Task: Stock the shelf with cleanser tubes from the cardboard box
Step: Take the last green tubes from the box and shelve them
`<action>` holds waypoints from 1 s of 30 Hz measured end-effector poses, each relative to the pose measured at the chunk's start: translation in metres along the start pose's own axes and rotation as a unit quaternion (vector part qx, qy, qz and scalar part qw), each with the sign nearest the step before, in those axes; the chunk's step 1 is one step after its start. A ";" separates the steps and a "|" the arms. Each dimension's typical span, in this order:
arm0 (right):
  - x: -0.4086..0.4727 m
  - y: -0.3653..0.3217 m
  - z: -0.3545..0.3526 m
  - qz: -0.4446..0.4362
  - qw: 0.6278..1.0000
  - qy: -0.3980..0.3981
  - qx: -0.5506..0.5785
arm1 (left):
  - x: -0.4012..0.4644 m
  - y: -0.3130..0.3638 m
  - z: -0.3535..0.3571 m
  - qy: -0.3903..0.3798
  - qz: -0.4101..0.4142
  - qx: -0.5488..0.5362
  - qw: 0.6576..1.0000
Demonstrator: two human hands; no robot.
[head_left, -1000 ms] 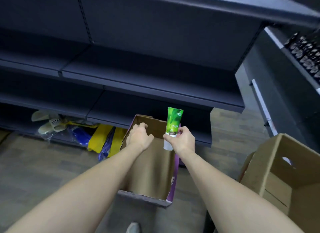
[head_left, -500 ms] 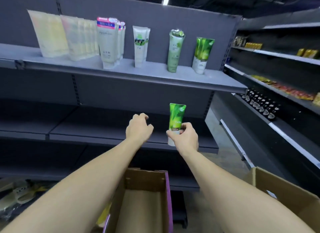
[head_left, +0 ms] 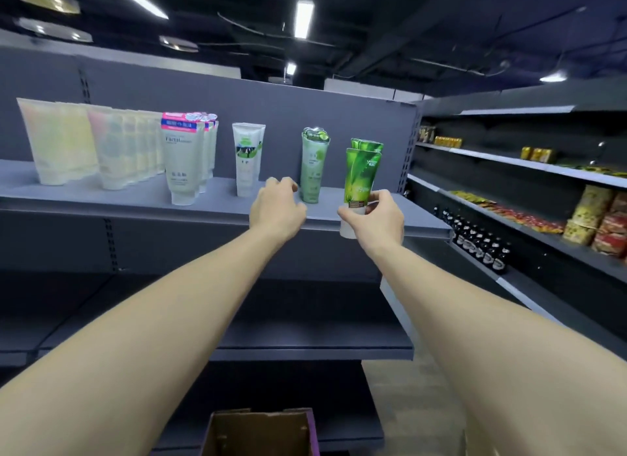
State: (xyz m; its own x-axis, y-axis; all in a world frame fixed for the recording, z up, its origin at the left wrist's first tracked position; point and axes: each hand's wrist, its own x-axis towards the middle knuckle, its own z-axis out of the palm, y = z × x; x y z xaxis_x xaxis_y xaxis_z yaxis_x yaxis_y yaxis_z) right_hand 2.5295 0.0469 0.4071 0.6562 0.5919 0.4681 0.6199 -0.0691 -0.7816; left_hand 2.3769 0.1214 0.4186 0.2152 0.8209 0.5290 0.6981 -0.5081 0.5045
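Stocking looks partly done: the upper shelf (head_left: 210, 206) already carries pale tubes (head_left: 84, 143) at the far left, a row of pink-topped tubes (head_left: 185, 157) beside them, a single white tube (head_left: 247, 158) near the middle, light green tubes (head_left: 314, 163) to its right and, at the right end, a bright green tube (head_left: 368, 145) standing cap down. The right hand (head_left: 376, 218) pinches a matching green cleanser tube (head_left: 360, 175) by its white cap, fingers curled round it, holding it upright just in front of the shelf edge and in line with the one behind; it is not yet set down. The left hand (head_left: 276, 206) reaches toward the shelf edge with fingers loosely curled, holding nothing. The cardboard box (head_left: 258, 433) sits low at the near edge of view; what remains inside cannot be seen, so how many tubes are left is unclear. My judgement is that this tube needs placing in front of its twin.
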 end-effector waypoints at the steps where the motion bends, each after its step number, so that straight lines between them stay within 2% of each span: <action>1: 0.008 0.000 -0.001 -0.002 1.000 0.002 0.001 | 0.005 0.005 0.003 0.001 0.002 0.001 1.000; 8: 0.067 0.017 0.001 -0.007 1.000 0.002 0.004 | 0.037 0.035 0.036 0.001 0.003 0.001 1.000; 15: 0.130 0.047 0.004 0.039 0.999 0.001 -0.023 | 0.063 0.058 0.084 -0.010 -0.009 -0.008 1.000; 20: 0.157 0.067 0.021 0.043 0.998 -0.023 -0.043 | 0.078 0.070 0.114 -0.012 0.011 0.015 1.000; 30: 0.189 0.074 0.055 0.049 0.997 -0.034 -0.049 | 0.102 0.048 0.138 0.032 0.009 0.043 0.999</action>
State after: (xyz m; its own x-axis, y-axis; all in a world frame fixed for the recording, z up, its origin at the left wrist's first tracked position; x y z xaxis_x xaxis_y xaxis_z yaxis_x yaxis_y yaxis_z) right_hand 2.6759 0.1977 0.4157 0.6868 0.6317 0.3595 0.5955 -0.2053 -0.7767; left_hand 2.5266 0.2162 0.4029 0.1865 0.7921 0.5813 0.7513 -0.4962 0.4351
